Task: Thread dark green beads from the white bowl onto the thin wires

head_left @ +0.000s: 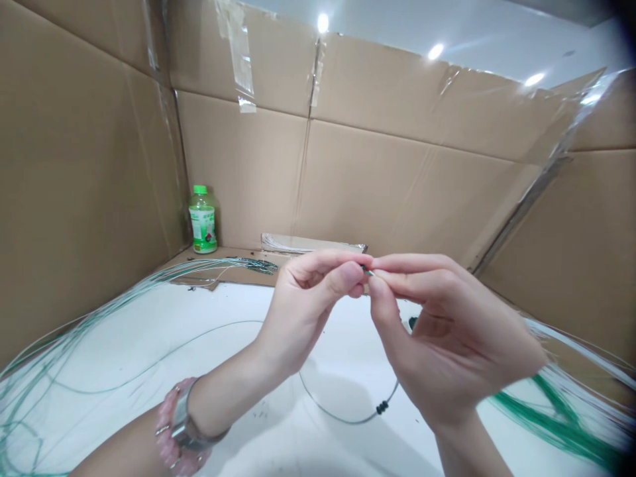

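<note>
Both hands meet at mid-view, fingertips nearly touching. My left hand (318, 298) is closed in a pinch on a small dark piece (364, 268), mostly hidden by the thumb and fingers. Thumb and fingers of my right hand (447, 324) pinch a thin green-white wire (370, 272), whose tip shows at the dark piece. Whether the wire passes through it I cannot tell. Below the hands a thin wire loop (342, 420) hangs or lies over the white surface, carrying several small black ring-like pieces (382, 407). Its upper ends disappear behind the hands.
A bundle of thin green and white wires (163, 273) curves along the left side, its dark ends at the back. More green wires (556, 417) lie at right. A green-capped bottle (203, 222) stands in the back left corner. Cardboard walls (387, 179) enclose the white table (238, 424).
</note>
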